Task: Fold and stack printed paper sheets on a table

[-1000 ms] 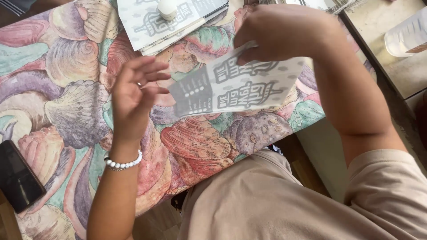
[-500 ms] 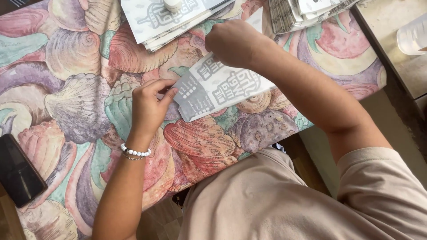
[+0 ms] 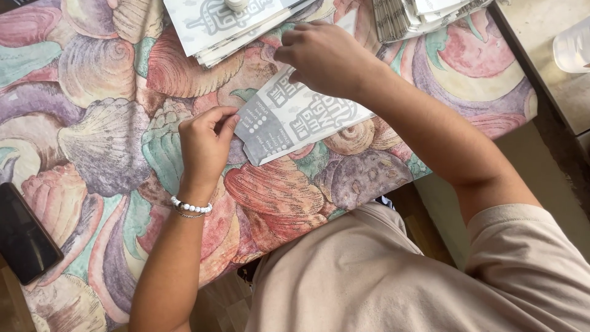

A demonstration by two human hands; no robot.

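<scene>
A: The shell-patterned tablecloth is seen; bare room lies left of the left hand.

B: The printed paper bag is pinched at its edge by the left hand and pressed flat by the right hand.

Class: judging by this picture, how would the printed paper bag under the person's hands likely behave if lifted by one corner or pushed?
The paper bag lies thin and flat, so it is probably light and floppy. On the smooth shell-patterned cloth it would likely slide easily.

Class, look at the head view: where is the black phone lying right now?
The phone lies at the far left edge of the shell-print tablecloth, low in the view, below and left of the left hand and apart from it.
</scene>
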